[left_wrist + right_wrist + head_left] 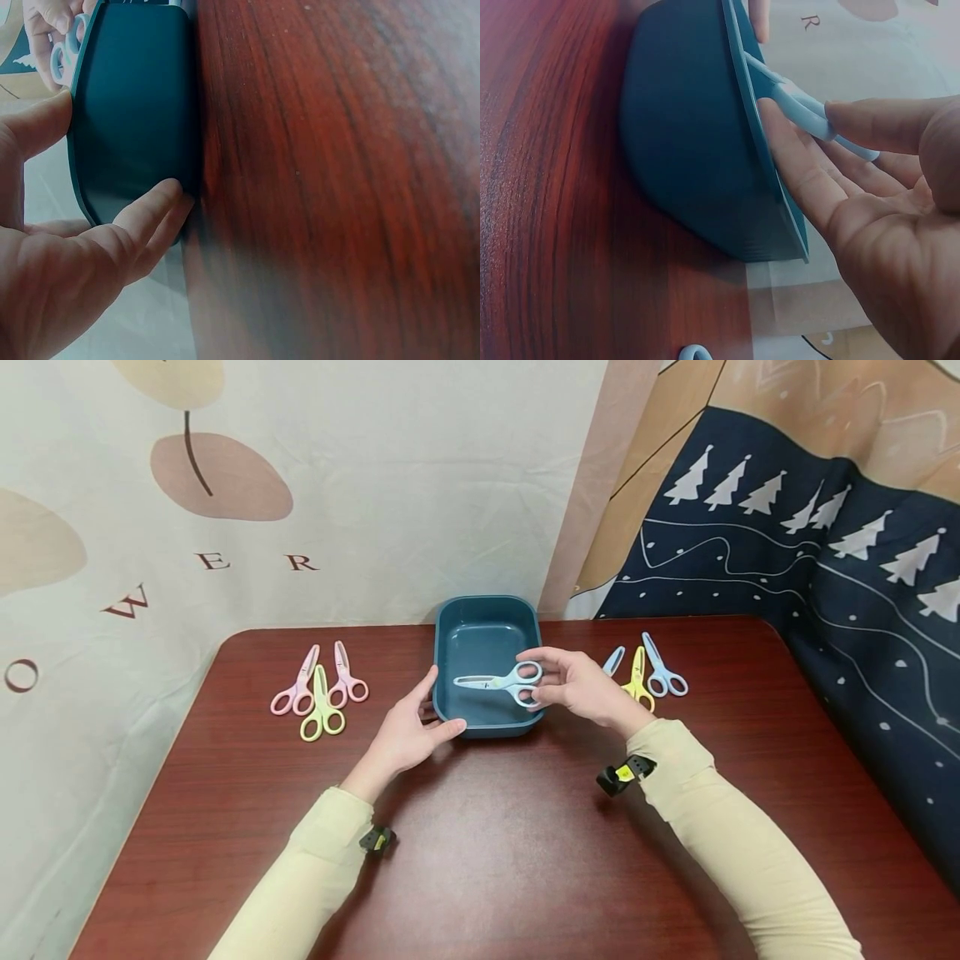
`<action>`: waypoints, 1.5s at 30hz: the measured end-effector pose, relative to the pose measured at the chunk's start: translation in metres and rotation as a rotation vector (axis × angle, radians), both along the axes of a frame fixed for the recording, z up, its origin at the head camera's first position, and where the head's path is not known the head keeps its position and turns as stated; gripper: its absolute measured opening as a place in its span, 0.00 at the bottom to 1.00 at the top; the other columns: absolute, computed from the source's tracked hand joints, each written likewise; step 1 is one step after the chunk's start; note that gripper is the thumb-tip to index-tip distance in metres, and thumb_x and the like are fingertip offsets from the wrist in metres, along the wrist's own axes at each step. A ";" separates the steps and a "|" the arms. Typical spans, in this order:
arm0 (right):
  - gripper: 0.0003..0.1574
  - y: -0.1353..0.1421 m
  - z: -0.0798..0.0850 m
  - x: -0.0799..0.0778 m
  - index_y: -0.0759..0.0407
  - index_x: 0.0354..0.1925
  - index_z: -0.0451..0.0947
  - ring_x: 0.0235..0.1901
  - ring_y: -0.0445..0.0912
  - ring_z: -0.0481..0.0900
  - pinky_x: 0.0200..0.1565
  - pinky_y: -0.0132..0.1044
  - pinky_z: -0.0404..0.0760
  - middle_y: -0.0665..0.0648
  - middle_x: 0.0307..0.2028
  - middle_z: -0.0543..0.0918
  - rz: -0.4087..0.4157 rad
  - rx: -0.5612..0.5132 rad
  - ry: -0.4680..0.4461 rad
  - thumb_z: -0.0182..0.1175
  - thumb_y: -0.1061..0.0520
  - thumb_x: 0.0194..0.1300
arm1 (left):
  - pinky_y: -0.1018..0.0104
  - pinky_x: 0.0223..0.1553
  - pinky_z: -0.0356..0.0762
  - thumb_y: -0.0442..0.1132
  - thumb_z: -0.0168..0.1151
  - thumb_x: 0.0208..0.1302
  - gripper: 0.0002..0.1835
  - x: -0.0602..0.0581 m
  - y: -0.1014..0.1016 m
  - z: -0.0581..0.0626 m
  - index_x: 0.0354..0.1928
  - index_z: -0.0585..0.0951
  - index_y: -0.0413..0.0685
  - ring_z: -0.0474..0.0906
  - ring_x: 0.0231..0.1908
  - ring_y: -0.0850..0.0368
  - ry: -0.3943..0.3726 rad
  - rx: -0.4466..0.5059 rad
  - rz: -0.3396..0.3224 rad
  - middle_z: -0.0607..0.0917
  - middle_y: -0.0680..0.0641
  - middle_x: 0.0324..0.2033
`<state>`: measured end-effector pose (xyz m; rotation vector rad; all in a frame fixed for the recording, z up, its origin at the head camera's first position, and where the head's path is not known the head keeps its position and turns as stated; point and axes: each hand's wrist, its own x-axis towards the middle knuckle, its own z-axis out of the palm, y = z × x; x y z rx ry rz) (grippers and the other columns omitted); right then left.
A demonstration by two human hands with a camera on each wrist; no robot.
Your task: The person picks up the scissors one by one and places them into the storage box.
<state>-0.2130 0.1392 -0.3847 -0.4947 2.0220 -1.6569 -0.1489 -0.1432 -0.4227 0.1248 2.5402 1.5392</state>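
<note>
Light blue scissors [487, 682] lie over the teal plastic bin [491, 729], blades pointing left. My right hand [573, 685] pinches them by the finger loops, thumb against the near loop. In the right wrist view the scissors [802, 111] slant down past the rim, and a fingertip of that hand is close to the bin's edge. At the bin's near left corner, my left hand [405, 727] rests with spread, fairly straight fingers. Its thumb touches the near rim, while the other fingers lie against the left side, as the left wrist view also shows.
Left of the bin lie two pink scissors [303, 681] and a yellow-green pair [321, 710]. To the right are yellow scissors [637, 672] and blue scissors [660, 668], plus another blue pair [613, 661] partly hidden by my right hand. A wall cloth hangs behind the brown table [510, 843].
</note>
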 end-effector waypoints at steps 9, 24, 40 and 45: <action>0.32 -0.006 0.001 -0.001 0.66 0.69 0.72 0.46 0.53 0.88 0.49 0.39 0.87 0.69 0.57 0.82 0.047 0.054 0.014 0.59 0.75 0.68 | 0.52 0.61 0.79 0.38 0.74 0.64 0.52 0.000 0.000 -0.001 0.83 0.51 0.46 0.76 0.65 0.40 -0.002 0.009 0.002 0.71 0.34 0.71; 0.28 -0.013 0.000 -0.002 0.70 0.65 0.74 0.39 0.52 0.89 0.48 0.38 0.87 0.66 0.52 0.84 0.119 0.149 0.082 0.62 0.72 0.67 | 0.52 0.61 0.79 0.38 0.74 0.64 0.52 0.000 0.000 0.000 0.83 0.51 0.46 0.76 0.65 0.40 -0.008 0.011 0.000 0.71 0.33 0.71; 0.24 -0.023 0.004 -0.007 0.71 0.63 0.74 0.38 0.53 0.89 0.46 0.41 0.88 0.66 0.51 0.83 0.164 0.242 0.039 0.55 0.75 0.69 | 0.52 0.61 0.79 0.39 0.73 0.65 0.52 0.000 0.000 0.001 0.83 0.51 0.45 0.76 0.65 0.40 -0.005 -0.005 -0.002 0.71 0.32 0.71; 0.24 -0.025 0.002 -0.011 0.68 0.63 0.75 0.37 0.51 0.89 0.46 0.40 0.88 0.64 0.50 0.82 0.179 0.283 0.037 0.53 0.75 0.70 | 0.51 0.61 0.79 0.38 0.74 0.64 0.52 0.000 0.000 0.001 0.83 0.51 0.45 0.76 0.65 0.39 -0.002 -0.005 0.000 0.70 0.32 0.71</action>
